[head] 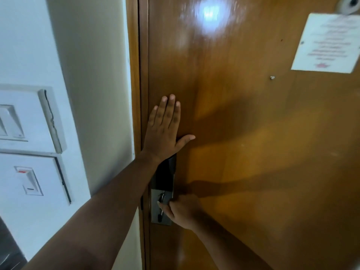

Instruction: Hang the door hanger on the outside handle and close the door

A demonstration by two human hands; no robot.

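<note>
A glossy brown wooden door (pixel 243 123) fills most of the view, its left edge against the frame (pixel 143 75). My left hand (pixel 165 129) lies flat on the door just above the lock, fingers together and pointing up, thumb out to the right. Below it a dark and silver lock plate (pixel 162 191) sits on the door's left edge. My right hand (pixel 181 211) is closed around the inside handle at that plate, hiding the handle. No door hanger is in view.
A white wall (pixel 93 84) stands left of the frame, with white switch panels (pixel 29 143) at the far left. A white paper notice (pixel 327 43) hangs at the door's upper right, below a round peephole fitting (pixel 348 3). A small metal stud (pixel 272 77) sticks out mid-door.
</note>
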